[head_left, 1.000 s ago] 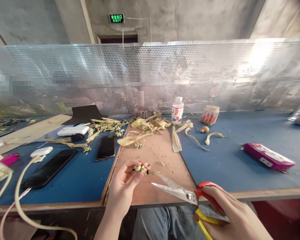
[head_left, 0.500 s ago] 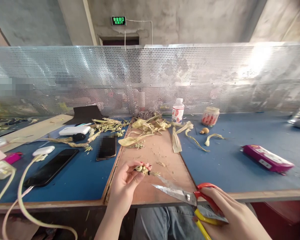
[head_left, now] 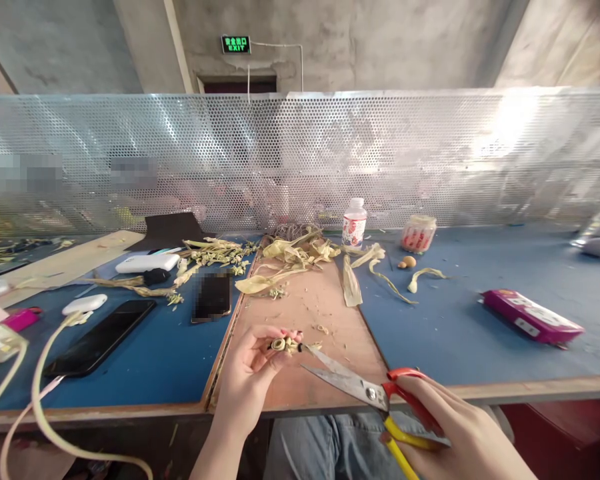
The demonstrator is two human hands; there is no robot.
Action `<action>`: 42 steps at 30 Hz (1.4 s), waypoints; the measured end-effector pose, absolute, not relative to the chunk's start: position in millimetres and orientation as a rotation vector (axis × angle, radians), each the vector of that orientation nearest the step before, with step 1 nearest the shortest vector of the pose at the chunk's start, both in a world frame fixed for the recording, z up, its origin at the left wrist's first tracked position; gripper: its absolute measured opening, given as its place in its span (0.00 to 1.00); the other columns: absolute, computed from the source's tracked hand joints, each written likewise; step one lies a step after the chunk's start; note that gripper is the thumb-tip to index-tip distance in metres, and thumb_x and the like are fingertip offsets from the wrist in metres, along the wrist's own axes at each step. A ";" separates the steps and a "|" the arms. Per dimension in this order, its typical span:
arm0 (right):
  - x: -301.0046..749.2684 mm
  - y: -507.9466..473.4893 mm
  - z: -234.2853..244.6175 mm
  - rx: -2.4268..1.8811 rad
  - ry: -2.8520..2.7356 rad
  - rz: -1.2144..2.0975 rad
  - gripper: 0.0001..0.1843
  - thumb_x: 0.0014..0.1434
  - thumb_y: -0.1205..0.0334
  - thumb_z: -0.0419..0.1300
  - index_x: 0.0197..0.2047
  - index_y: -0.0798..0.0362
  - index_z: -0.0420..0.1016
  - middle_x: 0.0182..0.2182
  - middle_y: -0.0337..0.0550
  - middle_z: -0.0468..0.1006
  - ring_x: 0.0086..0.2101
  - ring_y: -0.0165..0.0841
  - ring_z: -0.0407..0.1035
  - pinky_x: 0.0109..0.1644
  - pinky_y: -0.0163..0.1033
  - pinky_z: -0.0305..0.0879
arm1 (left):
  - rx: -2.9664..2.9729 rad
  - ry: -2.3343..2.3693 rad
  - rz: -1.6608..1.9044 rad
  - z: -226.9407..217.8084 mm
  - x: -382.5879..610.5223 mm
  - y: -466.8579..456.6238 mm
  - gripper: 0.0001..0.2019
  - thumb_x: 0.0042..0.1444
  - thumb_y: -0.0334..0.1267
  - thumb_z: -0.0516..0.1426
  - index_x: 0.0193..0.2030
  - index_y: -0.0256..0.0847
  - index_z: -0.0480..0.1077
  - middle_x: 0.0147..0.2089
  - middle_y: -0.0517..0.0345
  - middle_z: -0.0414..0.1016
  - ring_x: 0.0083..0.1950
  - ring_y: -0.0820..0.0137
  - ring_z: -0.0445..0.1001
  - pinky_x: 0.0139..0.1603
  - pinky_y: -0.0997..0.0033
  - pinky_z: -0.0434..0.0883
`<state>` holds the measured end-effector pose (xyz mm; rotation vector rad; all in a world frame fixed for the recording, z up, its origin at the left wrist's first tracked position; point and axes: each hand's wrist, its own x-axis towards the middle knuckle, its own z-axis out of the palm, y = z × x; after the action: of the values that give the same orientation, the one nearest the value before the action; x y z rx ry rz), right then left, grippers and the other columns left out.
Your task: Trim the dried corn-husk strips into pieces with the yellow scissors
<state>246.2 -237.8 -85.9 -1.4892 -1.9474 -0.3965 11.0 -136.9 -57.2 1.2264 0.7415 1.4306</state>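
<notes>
My left hand point(head_left: 253, 373) pinches a small coiled piece of pale dried leaf point(head_left: 281, 345) between thumb and fingertips, just above a brown board point(head_left: 305, 313). My right hand point(head_left: 455, 433) grips scissors point(head_left: 360, 385) by their red and yellow handles. The blades are slightly apart and their tips reach the right side of the coiled piece. My jeans-clad legs show under the table edge.
Dried leaf strips point(head_left: 290, 257) lie piled at the board's far end. On the blue table point(head_left: 455, 327) are a black phone point(head_left: 100, 337), a second phone point(head_left: 213, 295), a white power bank point(head_left: 147, 263), cables point(head_left: 40, 400), a small bottle point(head_left: 355, 223), a jar point(head_left: 419, 233) and a magenta pack point(head_left: 530, 317). A perforated metal screen point(head_left: 300, 160) closes the back.
The scissor tips have moved up and left, from below the coiled piece to right beside it. My left hand has turned the piece a little.
</notes>
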 end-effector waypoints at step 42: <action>243.9 -234.1 -80.6 -1.489 -1.974 -0.539 0.16 0.55 0.54 0.55 0.47 0.50 0.64 0.38 0.44 0.79 0.35 0.34 0.75 0.31 0.32 0.71 | 1.217 0.686 1.361 -62.2 5.1 -132.7 0.07 0.45 0.34 0.65 0.32 0.39 0.72 0.42 0.53 0.78 0.46 0.59 0.77 0.50 0.61 0.72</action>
<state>243.9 -234.1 -80.6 -1.4888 -1.9739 -0.5392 5.1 -132.7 -62.2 1.2173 0.6864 1.3605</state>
